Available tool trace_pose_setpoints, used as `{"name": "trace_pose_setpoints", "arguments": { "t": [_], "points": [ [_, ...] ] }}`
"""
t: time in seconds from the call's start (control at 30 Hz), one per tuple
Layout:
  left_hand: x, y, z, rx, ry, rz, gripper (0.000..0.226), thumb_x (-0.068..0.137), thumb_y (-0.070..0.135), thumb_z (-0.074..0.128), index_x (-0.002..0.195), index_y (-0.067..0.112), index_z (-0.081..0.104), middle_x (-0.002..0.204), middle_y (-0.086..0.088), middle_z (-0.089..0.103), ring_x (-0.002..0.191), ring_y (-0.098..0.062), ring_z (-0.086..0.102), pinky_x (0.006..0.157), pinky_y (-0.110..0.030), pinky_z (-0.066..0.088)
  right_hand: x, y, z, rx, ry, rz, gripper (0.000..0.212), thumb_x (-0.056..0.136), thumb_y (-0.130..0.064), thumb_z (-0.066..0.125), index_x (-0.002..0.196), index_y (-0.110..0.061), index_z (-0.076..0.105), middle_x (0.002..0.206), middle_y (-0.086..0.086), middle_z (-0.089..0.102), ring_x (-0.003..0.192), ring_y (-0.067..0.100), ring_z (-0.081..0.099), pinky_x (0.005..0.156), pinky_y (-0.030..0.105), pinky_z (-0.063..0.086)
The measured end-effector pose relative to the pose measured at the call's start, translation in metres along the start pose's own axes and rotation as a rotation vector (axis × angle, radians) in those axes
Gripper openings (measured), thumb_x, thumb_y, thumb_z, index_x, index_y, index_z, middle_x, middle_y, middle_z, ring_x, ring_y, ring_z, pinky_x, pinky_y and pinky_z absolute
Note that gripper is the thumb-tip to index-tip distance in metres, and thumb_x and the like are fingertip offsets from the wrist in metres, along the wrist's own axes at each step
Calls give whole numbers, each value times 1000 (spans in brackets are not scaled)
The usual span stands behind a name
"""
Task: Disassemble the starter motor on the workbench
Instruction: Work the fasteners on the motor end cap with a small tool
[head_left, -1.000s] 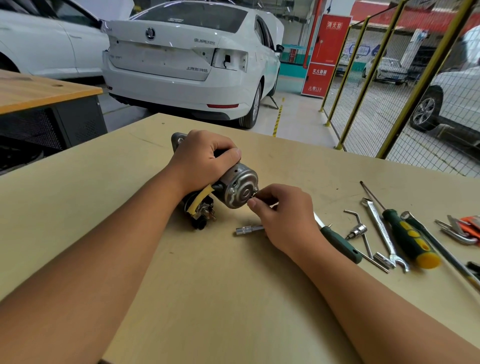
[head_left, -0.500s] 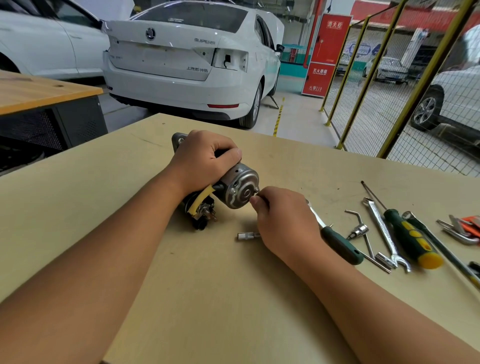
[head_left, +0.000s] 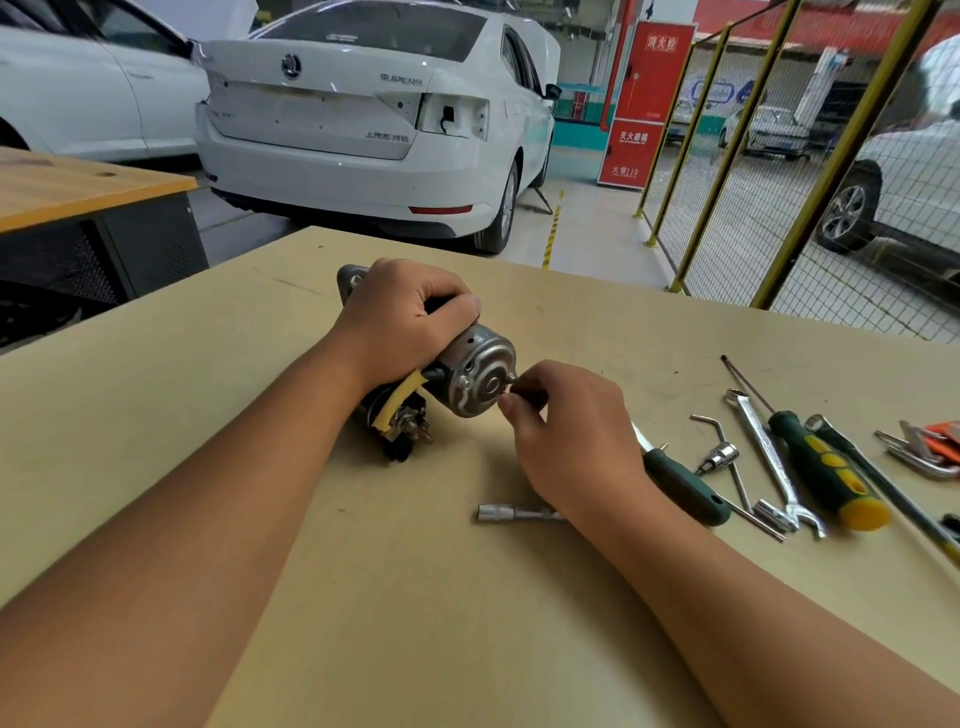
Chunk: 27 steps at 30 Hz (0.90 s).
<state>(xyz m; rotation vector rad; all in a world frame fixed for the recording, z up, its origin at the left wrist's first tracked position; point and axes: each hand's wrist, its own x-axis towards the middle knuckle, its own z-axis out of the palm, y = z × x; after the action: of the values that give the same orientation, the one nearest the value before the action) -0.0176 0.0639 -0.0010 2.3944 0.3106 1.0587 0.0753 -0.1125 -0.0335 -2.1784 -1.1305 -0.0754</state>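
We are gripping the motor (head_left: 467, 364) on the bench (head_left: 363, 597) with our left hand (head_left: 400, 317) to stop it rolling while our right hand (head_left: 566, 431) is pinching a bolt (head_left: 510, 378) on its end cap, probably unscrewing it.

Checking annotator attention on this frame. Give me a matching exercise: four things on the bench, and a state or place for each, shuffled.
Things:
1. starter motor
2. socket extension
3. spanner
4. green and yellow screwdriver

States or places:
A. lies free on the workbench just this side of the right wrist
B. held in the left hand, with the right hand pinching at its end cap
C. lies to the right of the spanner
D. lies between the bent hex key and the green and yellow screwdriver

Pairs: 1-B, 2-A, 3-D, 4-C
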Motion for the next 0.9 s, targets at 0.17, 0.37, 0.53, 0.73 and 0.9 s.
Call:
{"name": "trace_pose_setpoints", "arguments": {
  "t": [0.17,0.37,0.53,0.73,0.9],
  "points": [
    [0,1,0,7,-2,12,27,94,30,60,86,15,82,75,2,76,75,-16,71,72,-46,59,-9,-5,4,-59,71,34,22,95,-47,54,100,-26,61,95,-8,62,88,18,56,72,36,47],
    [0,1,0,5,3,-2,29,93,32,60,85,16,82,74,3,76,76,-17,72,72,-45,59,-8,-10,9,-267,58,15,28,103,-45,39,92,-23,52,90,-2,59,83,28,55,62,36,37],
    [0,0,-1,25,5,0,28,93,32,60,86,17,82,75,4,76,76,-16,72,73,-46,59,-7,-10,8,-348,26,-6,27,104,-40,40,82,-24,41,76,-2,44,69,27,44,51,33,22],
    [0,-1,-1,21,9,1,27,93,32,60,85,18,82,74,6,75,75,-15,71,73,-46,60,-2,-10,1,-316,-25,13,22,99,-45,52,94,-24,55,91,-1,61,76,26,52,58,33,34],
    [1,-3,0,5,5,-1,29,92,36,59,82,19,81,74,5,75,76,-18,71,73,-47,58,-9,-4,-20,-304,-217,-374,59,77,-86,43,79,-27,52,66,-10,54,62,9,52,49,27,33]
  ]
}}
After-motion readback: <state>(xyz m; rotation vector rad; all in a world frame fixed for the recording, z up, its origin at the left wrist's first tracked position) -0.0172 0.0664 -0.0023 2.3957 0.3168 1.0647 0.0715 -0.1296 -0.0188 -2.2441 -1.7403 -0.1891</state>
